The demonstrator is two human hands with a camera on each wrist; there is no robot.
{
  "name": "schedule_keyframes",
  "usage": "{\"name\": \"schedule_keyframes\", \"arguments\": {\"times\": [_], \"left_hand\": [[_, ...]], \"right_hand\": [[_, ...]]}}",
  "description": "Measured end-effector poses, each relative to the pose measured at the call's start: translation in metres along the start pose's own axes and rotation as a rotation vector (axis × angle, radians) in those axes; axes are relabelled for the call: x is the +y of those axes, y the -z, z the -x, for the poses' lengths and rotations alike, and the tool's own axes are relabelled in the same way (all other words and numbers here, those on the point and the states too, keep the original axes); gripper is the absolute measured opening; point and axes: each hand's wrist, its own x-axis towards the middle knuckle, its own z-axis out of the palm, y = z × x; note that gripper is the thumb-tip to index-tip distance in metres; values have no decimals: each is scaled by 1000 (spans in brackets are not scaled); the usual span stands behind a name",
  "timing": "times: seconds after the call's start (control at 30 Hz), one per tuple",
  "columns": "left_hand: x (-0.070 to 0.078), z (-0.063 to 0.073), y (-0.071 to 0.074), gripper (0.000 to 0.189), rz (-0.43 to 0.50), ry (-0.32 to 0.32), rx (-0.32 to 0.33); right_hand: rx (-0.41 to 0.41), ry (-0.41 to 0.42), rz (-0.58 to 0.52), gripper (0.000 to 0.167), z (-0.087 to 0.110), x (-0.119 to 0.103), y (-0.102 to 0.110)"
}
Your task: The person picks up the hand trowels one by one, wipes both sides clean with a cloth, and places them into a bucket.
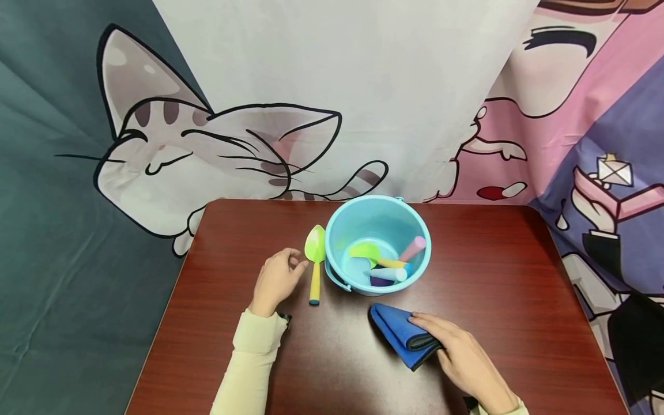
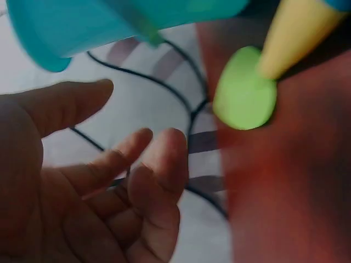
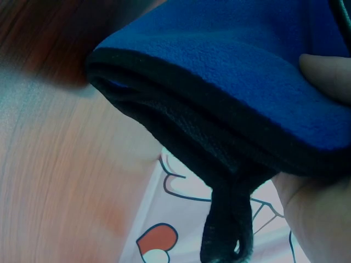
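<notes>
My right hand holds a folded blue cloth with black edging, just in front of the bucket. In the right wrist view, a finger lies on top of the cloth with the rest of the hand beneath it, and a black loop hangs from its edge. My left hand is beside a toy shovel with a green blade and yellow handle. Its fingers are loosely bent around nothing, apart from the shovel blade in the left wrist view.
A light blue bucket stands at the back middle of the brown table, right of the loose shovel. Inside lie several toy tools, among them a green-bladed one and a pink handle. A printed cat curtain hangs behind.
</notes>
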Motion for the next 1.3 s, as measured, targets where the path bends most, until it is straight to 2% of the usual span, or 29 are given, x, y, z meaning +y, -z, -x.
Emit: {"name": "schedule_keyframes", "arguments": {"times": [0.2, 0.33, 0.47, 0.73, 0.87, 1.13, 1.3], "left_hand": [[-18, 2, -21, 41, 80, 165, -74], [-25, 0, -33, 39, 124, 242, -112], [-27, -2, -41, 37, 169, 293, -123], [-27, -1, -52, 31, 256, 352, -162], [-28, -2, -56, 30, 280, 379, -161], [-25, -2, -55, 35, 210, 374, -140], [-24, -3, -53, 32, 229, 359, -154]], "right_hand": [[-3, 2, 3, 83, -1, 0, 0], [-10, -5, 6, 83, -1, 0, 1], [-16, -12, 6, 83, -1, -1, 1], [-19, -17, 11, 82, -1, -1, 0], [-17, -16, 7, 82, -2, -1, 1], [-24, -24, 15, 82, -1, -1, 0], [-19, -21, 7, 83, 0, -1, 0]]}}
